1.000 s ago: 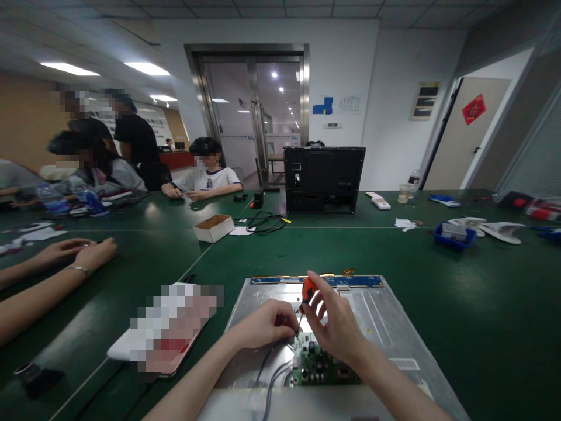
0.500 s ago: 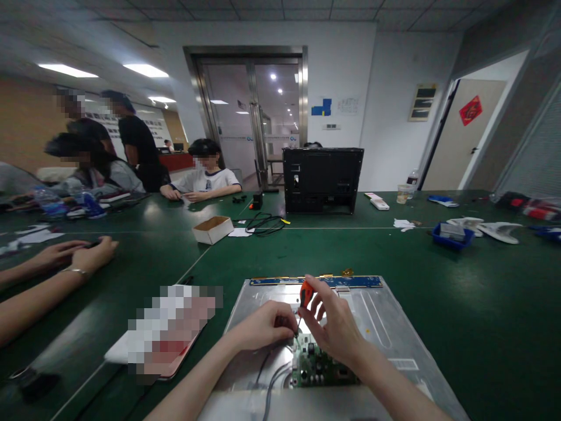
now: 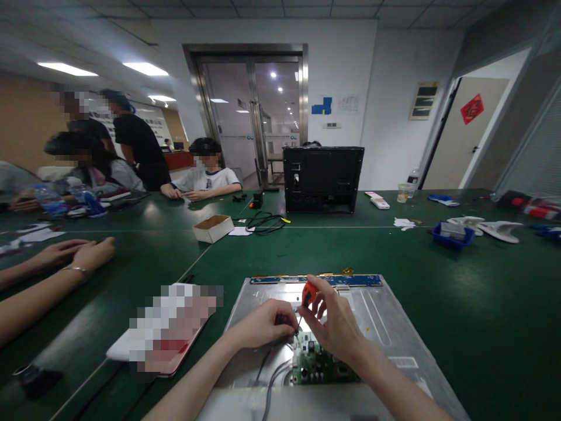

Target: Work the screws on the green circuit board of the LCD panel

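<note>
My right hand (image 3: 339, 324) grips a small screwdriver (image 3: 309, 294) by its orange and black handle, the thin shaft slanting down to the left. Its tip meets the upper left corner of a green circuit board (image 3: 309, 368). Beside that tip, my left hand (image 3: 267, 321) has thumb and fingers pinched together; whatever is between them is hidden. The board is on the back of a flat silver display panel (image 3: 405, 345), in front of me. A blue circuit strip (image 3: 315, 281) runs along the panel's far edge. Grey cables (image 3: 272, 383) lie left of the board.
Left of the panel lies a pink phone-like object (image 3: 170, 365), partly blurred. A co-worker's hands (image 3: 85, 257) are farther left. A small open box (image 3: 213, 228), a black cable (image 3: 265, 223) and an upright black monitor (image 3: 324, 180) stand beyond. A blue tray (image 3: 453, 237) is at right.
The screwdriver handle has turned slightly and shifted a little to the right in my right hand. My left hand stays almost in place. A standing person at back left leans farther forward.
</note>
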`<state>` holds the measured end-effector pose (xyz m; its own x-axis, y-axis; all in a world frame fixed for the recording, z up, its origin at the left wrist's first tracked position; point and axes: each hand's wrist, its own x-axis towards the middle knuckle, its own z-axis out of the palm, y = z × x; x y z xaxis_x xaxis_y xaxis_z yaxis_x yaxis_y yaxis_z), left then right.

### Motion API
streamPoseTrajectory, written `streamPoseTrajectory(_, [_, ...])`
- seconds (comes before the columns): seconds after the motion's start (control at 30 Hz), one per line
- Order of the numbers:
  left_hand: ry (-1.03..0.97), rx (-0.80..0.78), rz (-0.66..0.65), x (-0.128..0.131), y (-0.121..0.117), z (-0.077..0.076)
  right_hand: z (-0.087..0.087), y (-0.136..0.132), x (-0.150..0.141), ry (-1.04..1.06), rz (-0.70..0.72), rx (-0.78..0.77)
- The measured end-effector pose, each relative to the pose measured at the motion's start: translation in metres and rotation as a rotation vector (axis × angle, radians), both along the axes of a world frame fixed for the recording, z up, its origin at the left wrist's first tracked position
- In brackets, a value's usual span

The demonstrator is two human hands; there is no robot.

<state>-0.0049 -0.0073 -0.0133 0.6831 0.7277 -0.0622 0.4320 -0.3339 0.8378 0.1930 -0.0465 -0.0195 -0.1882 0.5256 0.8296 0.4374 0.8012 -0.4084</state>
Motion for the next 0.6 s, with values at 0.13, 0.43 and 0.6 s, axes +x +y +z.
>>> streamPoseTrajectory(0.13, [-0.010,-0.011,-0.012,-0.0002,-0.0003,-0.0014,0.0015,-0.0022,0.0010,-0.007,0.017,-0.029])
streamPoseTrajectory(0.43, [-0.016,-0.050,0.015,0.0009,-0.0001,-0.0010,0.0023,-0.0016,0.0003,-0.003,0.005,-0.010])
streamPoseTrajectory(0.6, [0.009,-0.024,0.018,-0.0003,0.0006,-0.0028,0.0008,0.0006,0.0000,-0.004,0.000,0.017])
